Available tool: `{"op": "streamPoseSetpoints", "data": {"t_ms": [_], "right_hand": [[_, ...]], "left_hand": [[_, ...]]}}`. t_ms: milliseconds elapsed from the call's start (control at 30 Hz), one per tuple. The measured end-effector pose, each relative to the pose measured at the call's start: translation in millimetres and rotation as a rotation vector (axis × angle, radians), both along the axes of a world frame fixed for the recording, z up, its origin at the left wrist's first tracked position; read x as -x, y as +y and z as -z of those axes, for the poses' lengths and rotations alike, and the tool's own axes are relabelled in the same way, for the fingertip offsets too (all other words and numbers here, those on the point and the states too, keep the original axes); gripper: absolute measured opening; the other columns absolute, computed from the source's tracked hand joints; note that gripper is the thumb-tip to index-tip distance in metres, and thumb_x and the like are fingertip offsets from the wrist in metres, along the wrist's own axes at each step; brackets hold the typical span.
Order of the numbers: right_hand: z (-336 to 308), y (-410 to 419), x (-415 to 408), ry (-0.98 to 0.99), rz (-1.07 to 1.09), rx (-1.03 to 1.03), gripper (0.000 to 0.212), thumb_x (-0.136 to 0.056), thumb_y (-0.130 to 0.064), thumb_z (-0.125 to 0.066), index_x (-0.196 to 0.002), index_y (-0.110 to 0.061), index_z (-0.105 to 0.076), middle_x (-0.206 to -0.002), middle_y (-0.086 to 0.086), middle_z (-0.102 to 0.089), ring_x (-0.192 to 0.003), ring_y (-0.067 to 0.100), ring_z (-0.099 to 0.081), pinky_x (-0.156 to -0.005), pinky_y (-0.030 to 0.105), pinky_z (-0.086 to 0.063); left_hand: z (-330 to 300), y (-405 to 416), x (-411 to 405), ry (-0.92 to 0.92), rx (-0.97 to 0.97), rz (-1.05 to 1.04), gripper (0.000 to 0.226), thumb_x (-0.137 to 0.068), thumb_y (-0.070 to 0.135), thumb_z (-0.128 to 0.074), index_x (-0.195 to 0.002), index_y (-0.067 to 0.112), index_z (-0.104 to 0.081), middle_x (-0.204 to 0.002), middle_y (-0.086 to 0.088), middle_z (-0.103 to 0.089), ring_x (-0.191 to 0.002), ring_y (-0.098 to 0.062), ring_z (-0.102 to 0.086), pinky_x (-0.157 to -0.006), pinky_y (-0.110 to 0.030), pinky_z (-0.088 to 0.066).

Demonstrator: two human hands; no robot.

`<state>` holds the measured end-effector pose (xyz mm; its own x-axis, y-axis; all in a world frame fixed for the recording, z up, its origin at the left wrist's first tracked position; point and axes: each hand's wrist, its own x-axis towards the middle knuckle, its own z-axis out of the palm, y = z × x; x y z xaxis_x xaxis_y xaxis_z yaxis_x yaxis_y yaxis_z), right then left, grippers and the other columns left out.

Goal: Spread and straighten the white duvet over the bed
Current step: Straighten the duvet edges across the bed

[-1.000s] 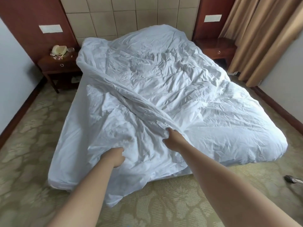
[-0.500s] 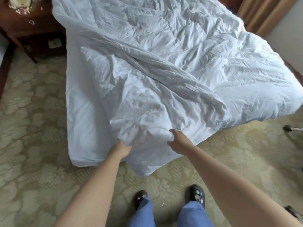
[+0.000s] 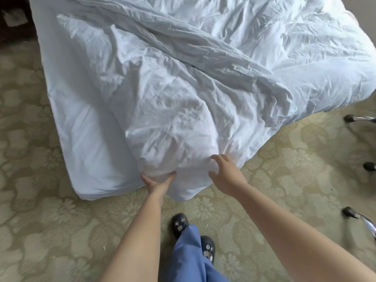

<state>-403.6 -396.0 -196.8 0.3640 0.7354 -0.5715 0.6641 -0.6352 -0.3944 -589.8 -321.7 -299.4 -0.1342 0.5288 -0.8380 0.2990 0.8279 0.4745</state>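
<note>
Left hand (image 3: 157, 181) pinches the duvet (image 3: 183, 82) corner at 6 o'clock, prob. to tug it square; right hand (image 3: 225, 173) spread, fingers touching the fabric. Duvet bunched across the bed (image 3: 67, 110), w/ a diagonal fold.

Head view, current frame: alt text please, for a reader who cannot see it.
A person's left hand grips the hanging corner of a rumpled white duvet at the bed's foot, while the right hand reaches beside it with fingers spread, over patterned beige carpet.
</note>
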Motion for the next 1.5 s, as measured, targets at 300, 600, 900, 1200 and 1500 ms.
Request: {"op": "streamPoseSetpoints", "data": {"t_ms": [300, 600, 900, 1200, 1500], "right_hand": [[-10, -22, 10, -0.03, -0.084, 0.007, 0.058, -0.091, -0.017, -0.053, -0.145, -0.022, -0.033, -0.151, -0.001, -0.027, -0.126, 0.02, -0.043, -0.089, 0.033, -0.052], [-69, -36, 26, -0.018, -0.042, -0.062, 0.057, -0.088, -0.018, -0.052, -0.143, -0.019, -0.036, -0.146, 0.009, -0.032, -0.124, 0.028, -0.045, -0.094, 0.041, -0.049], [-103, -41, 84, -0.151, -0.263, -0.081, 0.111, -0.067, -0.058, -0.075, -0.15, -0.017, -0.013, -0.152, 0.011, -0.014, -0.138, 0.031, -0.025, -0.109, 0.048, -0.033], [-177, 17, 151, -0.351, -0.011, -0.37, 0.038, -0.09, -0.012, -0.045, -0.127, -0.012, -0.052, -0.135, 0.008, -0.05, -0.126, 0.029, -0.043, -0.1, 0.034, -0.032], [-263, 56, 216, -0.271, 0.16, -0.681, 0.059, -0.074, -0.028, -0.023, -0.107, -0.001, -0.064, -0.11, 0.022, -0.064, -0.101, 0.039, -0.057, -0.078, 0.037, -0.041]], "left_hand": [[-27, 12, -10, -0.182, -0.007, -0.2, 0.048, -0.072, 0.011, -0.076, -0.115, 0.007, -0.055, -0.09, -0.01, -0.063, -0.077, -0.026, -0.06, -0.063, -0.029, -0.048], [-162, 30, -6, -0.04, -0.439, 0.031, 0.026, -0.095, 0.026, -0.048, -0.113, 0.008, -0.053, -0.105, -0.012, -0.061, -0.079, -0.016, -0.067, -0.066, -0.026, -0.052], [-255, 37, -2, -0.186, -0.582, -0.016, 0.017, -0.09, 0.024, -0.047, -0.09, 0.009, -0.054, -0.107, -0.012, -0.064, -0.096, -0.025, -0.065, -0.085, -0.046, -0.054], [-297, 83, 76, -0.171, -0.622, 0.082, 0.035, -0.092, 0.027, -0.053, -0.118, 0.005, -0.051, -0.116, -0.009, -0.059, -0.1, -0.026, -0.061, -0.085, -0.042, -0.052], [-388, 131, 121, -0.264, -0.882, 0.352, 0.013, -0.089, 0.023, -0.063, -0.095, 0.017, -0.053, -0.101, -0.003, -0.054, -0.09, -0.019, -0.058, -0.075, -0.033, -0.044]]}}
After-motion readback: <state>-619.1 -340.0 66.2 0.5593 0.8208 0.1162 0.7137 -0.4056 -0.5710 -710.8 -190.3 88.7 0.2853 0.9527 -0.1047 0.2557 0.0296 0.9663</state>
